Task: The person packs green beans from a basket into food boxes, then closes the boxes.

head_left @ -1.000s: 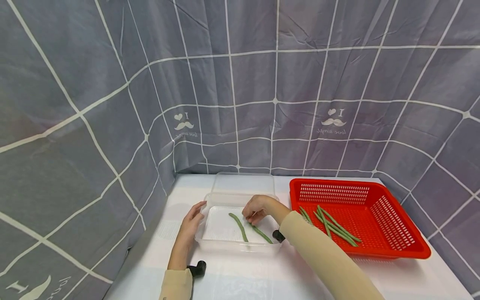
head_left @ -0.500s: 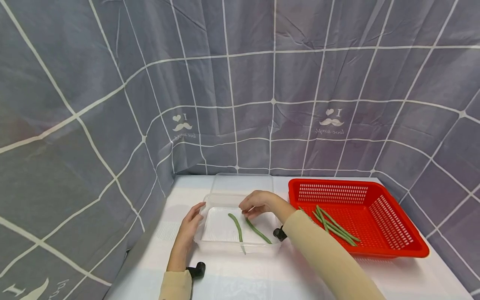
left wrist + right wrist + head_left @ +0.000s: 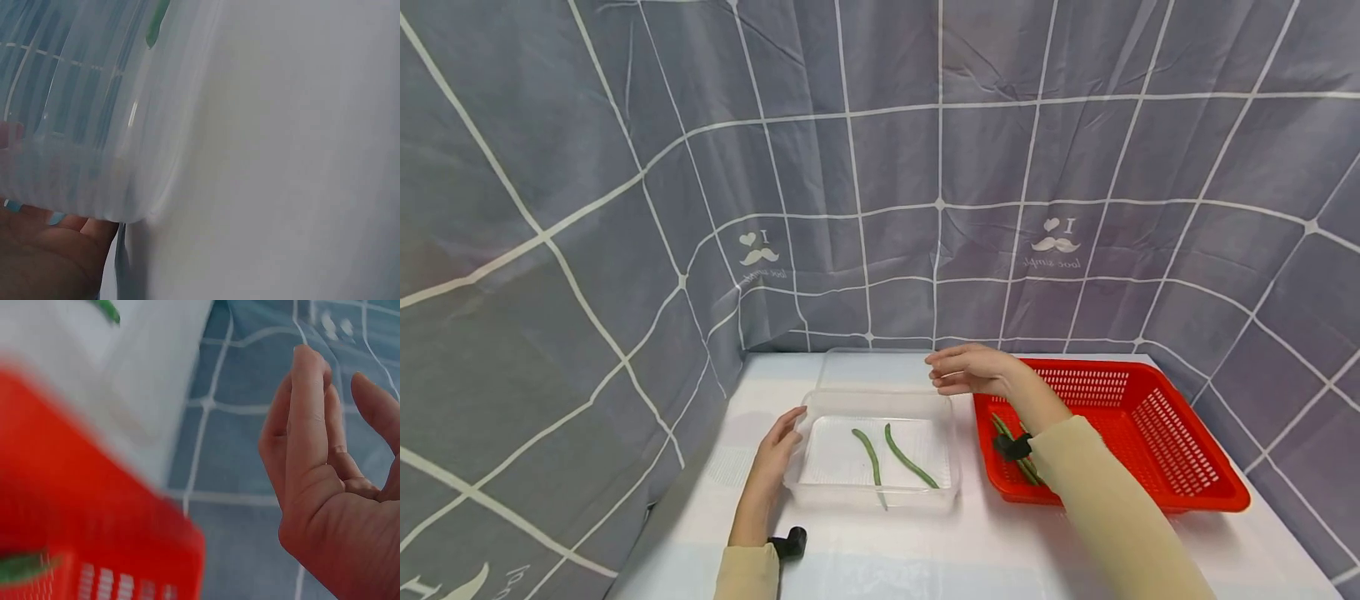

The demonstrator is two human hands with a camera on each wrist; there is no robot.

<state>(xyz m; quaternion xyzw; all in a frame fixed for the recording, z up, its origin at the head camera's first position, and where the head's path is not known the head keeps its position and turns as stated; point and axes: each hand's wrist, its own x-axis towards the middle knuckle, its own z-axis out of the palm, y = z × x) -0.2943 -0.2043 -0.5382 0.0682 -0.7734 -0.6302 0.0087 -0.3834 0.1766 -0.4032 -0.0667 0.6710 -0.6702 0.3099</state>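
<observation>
A clear plastic box (image 3: 831,454) stands on the table with two green beans (image 3: 912,458) lying lengthwise inside, side by side. My left hand (image 3: 775,450) rests against the box's left wall, its fingers fairly straight and the fingertips right at the rim. In the left wrist view, fingers show close beneath the ribbed clear wall. Raised over the gap between the box and the red basket (image 3: 1078,387), my right hand (image 3: 973,371) holds nothing, fingers extended and thumb apart. More green beans (image 3: 1002,427) lie in the basket, partly hidden by my right wrist and its camera.
A clear lid-like sheet (image 3: 872,367) lies behind the box. The white-covered table (image 3: 850,558) is bounded at the back and sides by a grey curtain (image 3: 895,167) with white lines. The basket's perforated walls rise at the right.
My right hand has let go of the second bean in the box, then lifted and moved right towards the basket. My left hand stays at the box's left side.
</observation>
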